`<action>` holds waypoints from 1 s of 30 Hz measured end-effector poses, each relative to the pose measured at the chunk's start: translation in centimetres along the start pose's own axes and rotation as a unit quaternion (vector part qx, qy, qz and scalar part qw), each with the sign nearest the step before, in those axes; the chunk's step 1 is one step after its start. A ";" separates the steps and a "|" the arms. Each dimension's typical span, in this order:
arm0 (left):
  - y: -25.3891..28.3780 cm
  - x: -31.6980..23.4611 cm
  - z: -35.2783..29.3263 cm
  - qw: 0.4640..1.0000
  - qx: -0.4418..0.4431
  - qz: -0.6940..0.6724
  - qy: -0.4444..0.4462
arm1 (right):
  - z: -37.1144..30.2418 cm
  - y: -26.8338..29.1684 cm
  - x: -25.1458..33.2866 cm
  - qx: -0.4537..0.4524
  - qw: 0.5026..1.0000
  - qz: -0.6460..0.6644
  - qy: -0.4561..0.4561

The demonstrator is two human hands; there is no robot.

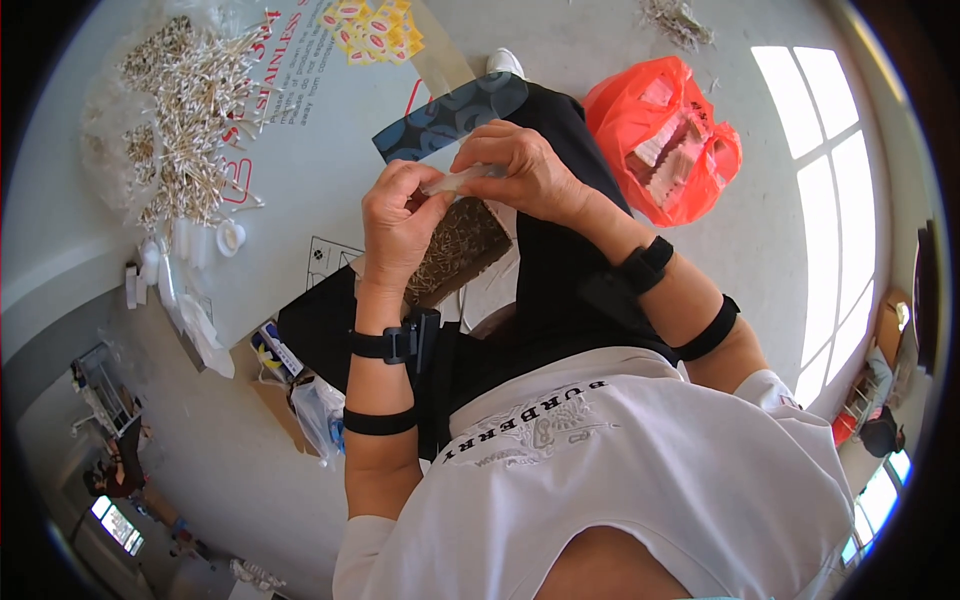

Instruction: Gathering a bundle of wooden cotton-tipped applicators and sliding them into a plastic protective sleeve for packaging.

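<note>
Above my lap, both hands pinch a small whitish, translucent piece (pixel 460 179) that looks like thin plastic; its exact kind is unclear. My left hand (pixel 398 215) closes thumb and fingers on its left end. At the other end, my right hand (pixel 522 170) grips it with bent fingers. Below the hands a brown cardboard box (pixel 488 262) rests by my lap, full of small thin brownish pieces. Just beyond the hands lies a dark blue patterned translucent strip (pixel 450 118), partly over my right leg.
At the far left, a clear plastic bag (pixel 105 165) lies around a heap of white-tipped sticks (pixel 185 120) on the grey table (pixel 290 180). White spools (pixel 230 237) stand near it. Yellow packets (pixel 372 32) lie at the back. On the right sits a red plastic bag (pixel 625 110) of pale packs.
</note>
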State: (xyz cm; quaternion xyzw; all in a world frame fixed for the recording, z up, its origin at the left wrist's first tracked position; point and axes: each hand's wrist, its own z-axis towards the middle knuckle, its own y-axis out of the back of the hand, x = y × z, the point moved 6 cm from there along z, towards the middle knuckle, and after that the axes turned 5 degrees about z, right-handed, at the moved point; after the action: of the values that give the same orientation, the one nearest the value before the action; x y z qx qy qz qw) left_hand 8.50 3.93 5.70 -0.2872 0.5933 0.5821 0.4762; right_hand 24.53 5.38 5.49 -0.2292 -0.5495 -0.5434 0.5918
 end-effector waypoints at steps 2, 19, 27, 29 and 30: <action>0.0 0.6 -0.2 0.999 -0.005 -0.043 0.020 | -0.3 -0.2 -0.5 -0.012 0.998 0.037 -0.051; -0.3 1.7 0.1 0.994 -0.014 -0.049 0.099 | -1.3 -0.5 -1.4 -0.025 0.974 0.154 -0.163; -0.9 -1.4 0.1 0.989 -0.034 0.140 -0.035 | -1.2 -0.1 0.8 -0.045 0.999 -0.014 -0.020; -0.8 -1.7 0.1 0.986 -0.044 0.151 -0.051 | -1.2 0.0 0.7 -0.033 0.999 -0.020 -0.014; -0.8 -1.9 0.1 0.983 -0.034 0.170 -0.064 | -1.1 0.0 0.7 -0.019 0.999 -0.025 -0.007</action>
State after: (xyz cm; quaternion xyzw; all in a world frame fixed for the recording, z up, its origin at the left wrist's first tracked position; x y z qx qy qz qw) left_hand 10.02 3.49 7.10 -0.1601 0.5814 0.6916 0.3976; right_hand 24.81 4.13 5.83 -0.2309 -0.5487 -0.5669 0.5695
